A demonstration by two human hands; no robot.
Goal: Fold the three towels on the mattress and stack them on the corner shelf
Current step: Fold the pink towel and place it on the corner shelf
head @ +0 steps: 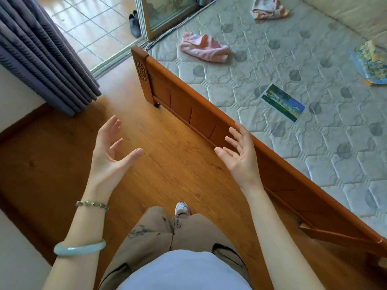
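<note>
The mattress (314, 155) is pale grey-green, quilted in wavy lines with darker grey blotches dotted all over, plus a green-and-blue label (282, 103). On it is a plain pink towel (204, 48), a white towel (270, 8) with orange and red trim, and a blue towel (370, 63) with a busy yellow-green print. The bed frame (188, 105) is reddish-brown wood, the floor (157, 170) a warmer honey woodgrain. The curtain (41, 51) is dusky grey-purple. The person's trousers (146, 231) are khaki with inky dark marks, the top (184, 271) pale lavender-blue, the bangle (79, 248) milky green, the bead bracelet (92, 204) grey-green.
</note>
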